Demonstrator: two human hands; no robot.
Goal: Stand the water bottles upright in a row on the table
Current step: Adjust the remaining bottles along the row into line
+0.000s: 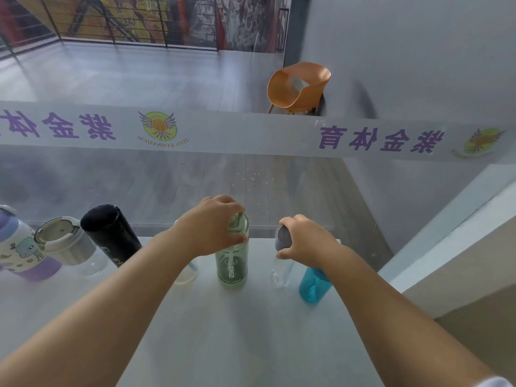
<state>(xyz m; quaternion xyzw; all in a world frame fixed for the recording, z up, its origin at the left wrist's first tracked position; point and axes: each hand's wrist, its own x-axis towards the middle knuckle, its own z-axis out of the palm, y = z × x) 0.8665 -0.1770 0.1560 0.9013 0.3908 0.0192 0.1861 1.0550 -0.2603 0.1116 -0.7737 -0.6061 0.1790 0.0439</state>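
Green bottle [232,265] stands upright on the white table [223,331], near the far edge, about mid-row; left hand [213,226] is closed around its top, fingers over the cap. Just right of it a clear bottle [280,270] with a grey cap [282,237], upright or slightly tilted, hard to say; right hand [305,241] grips it at the cap and neck. A blue bottle [314,286] stands just beside the clear one on its right, partly hidden under the right wrist, nobody holding it. Left of the green bottle another pale clear bottle [187,270] is mostly hidden behind the left forearm, upright as far as it shows. Further left a black bottle [111,236], then a clear bottle with silver lid [68,244], then a white-and-purple cartoon bottle [19,247] at the frame's left edge; all three upright, in a row along the far side of the table, close together. Behind the table a glass wall with a frosted band [251,135] carrying purple characters and a round logo. Beyond the glass, grey floor and an orange chair [298,89].
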